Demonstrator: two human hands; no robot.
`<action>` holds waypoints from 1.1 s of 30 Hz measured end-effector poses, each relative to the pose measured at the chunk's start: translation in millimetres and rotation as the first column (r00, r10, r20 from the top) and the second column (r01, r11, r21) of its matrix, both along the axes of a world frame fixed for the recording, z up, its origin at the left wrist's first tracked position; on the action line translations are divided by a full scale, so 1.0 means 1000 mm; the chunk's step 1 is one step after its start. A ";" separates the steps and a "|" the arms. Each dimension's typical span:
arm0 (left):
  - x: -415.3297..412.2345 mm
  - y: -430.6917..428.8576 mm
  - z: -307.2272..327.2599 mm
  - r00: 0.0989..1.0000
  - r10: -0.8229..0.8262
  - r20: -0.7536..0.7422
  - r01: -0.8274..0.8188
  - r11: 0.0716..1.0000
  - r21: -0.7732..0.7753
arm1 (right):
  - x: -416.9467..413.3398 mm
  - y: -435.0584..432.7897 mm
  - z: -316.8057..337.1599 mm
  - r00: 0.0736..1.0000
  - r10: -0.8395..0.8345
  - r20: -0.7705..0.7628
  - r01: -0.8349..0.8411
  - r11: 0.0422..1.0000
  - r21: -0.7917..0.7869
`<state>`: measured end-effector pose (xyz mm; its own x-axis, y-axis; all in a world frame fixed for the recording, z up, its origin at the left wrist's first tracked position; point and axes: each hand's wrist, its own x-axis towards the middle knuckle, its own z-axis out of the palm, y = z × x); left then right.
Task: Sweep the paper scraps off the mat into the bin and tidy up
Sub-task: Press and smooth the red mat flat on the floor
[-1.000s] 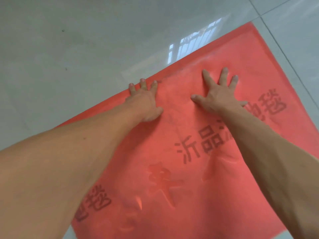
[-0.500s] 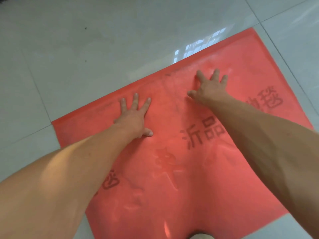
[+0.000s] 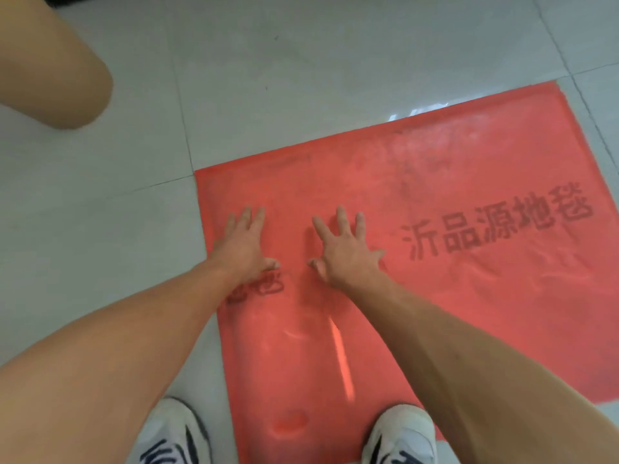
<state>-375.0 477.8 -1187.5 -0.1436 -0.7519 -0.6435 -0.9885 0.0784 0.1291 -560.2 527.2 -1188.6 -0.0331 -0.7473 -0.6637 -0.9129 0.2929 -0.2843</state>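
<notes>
A thin red mat [image 3: 469,296] with dark printed characters lies flat on the tiled floor. My left hand [image 3: 243,246] presses flat on the mat near its left edge, fingers straight and spread. My right hand [image 3: 346,252] lies flat beside it, a short gap between the thumbs, fingers spread. Neither hand holds anything. No paper scraps or bin show in view. A raised crease [image 3: 341,356] runs down the mat's near part.
Grey floor tiles [image 3: 301,78] surround the mat. My two white shoes stand at the bottom, the left shoe [image 3: 174,433] on the floor and the right shoe [image 3: 402,433] on the mat's near edge. A bare knee or limb [image 3: 50,72] fills the upper left corner.
Both hands have slid from the mat's far edge toward me and to its left side, staying flat. The view has tilted down, so my shoes now show.
</notes>
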 end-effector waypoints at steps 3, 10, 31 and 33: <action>0.039 0.035 -0.006 0.995 0.050 0.085 -0.053 0.998 0.042 | 0.031 0.012 -0.002 0.997 0.072 0.028 -0.072 0.997 -0.029; 0.054 0.041 -0.018 0.990 0.124 0.068 -0.132 0.981 0.139 | 0.076 -0.014 0.001 0.976 0.216 -0.022 -0.217 0.972 -0.091; 0.075 -0.008 -0.042 0.973 0.210 -0.099 -0.221 0.967 -0.126 | 0.125 -0.054 -0.035 0.963 0.242 -0.120 -0.235 0.970 0.068; 0.081 0.009 -0.040 0.983 0.172 -0.062 -0.178 0.978 -0.112 | 0.127 -0.055 -0.033 0.961 0.250 -0.120 -0.240 0.966 0.093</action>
